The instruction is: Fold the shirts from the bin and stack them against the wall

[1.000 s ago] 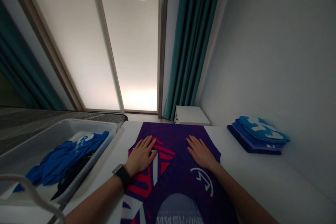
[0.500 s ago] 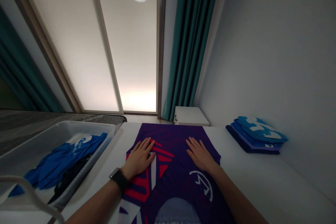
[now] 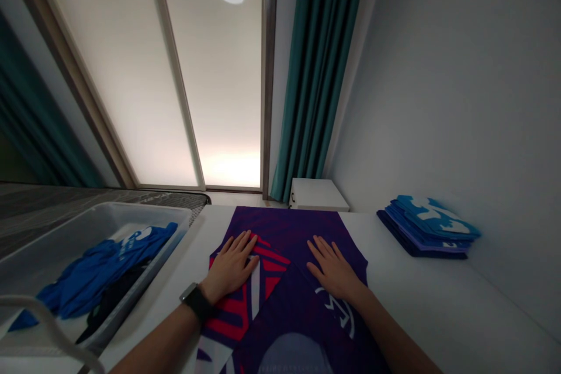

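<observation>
A dark purple sports shirt with red and white stripes and a white round logo lies spread on the white table, its lower part cut off by the bottom of the view. My left hand rests flat on the striped side, fingers spread; a dark watch is on that wrist. Flat on the plain purple side lies my right hand, fingers apart, partly over the logo. Neither hand grips the cloth.
At the left stands a clear plastic bin holding blue and black clothes. A stack of folded blue garments sits on the table by the right wall. A white cabinet stands beyond the far edge. A pale curved bar crosses the lower left.
My right hand has slid slightly toward me and to the left, over the top of the logo. My left hand stays in nearly the same place.
</observation>
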Demonstrator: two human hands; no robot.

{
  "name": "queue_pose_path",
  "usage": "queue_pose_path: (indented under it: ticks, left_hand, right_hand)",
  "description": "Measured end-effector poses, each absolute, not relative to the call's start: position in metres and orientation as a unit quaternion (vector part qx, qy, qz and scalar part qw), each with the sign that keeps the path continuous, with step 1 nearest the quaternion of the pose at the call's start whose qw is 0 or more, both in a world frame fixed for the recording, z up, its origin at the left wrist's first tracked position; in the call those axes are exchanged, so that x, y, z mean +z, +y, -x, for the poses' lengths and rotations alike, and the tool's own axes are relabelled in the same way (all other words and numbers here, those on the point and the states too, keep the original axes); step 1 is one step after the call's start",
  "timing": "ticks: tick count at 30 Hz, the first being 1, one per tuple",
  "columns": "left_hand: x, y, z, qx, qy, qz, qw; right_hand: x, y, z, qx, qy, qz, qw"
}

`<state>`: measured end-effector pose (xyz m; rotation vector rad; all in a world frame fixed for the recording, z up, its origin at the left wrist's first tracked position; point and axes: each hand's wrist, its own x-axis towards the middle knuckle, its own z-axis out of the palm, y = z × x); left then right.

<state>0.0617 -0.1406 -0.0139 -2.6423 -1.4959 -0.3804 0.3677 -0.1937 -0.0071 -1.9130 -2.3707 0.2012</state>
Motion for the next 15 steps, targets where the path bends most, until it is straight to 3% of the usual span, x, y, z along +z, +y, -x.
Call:
queue_pose_path:
  ticks: [9,15]
  left_hand:
    - [-0.001,-0.143,-0.056,-0.139,-0.485,0.862,0.056]
    - [0.0,-0.142,-0.051,-0.165,-0.486,0.857,0.047]
  right_hand:
    - [0.003,-0.192,-0.363,0.059,-0.781,0.621,0.03]
    - [0.026,-0.175,-0.315,0.079,-0.849,0.52,0.056]
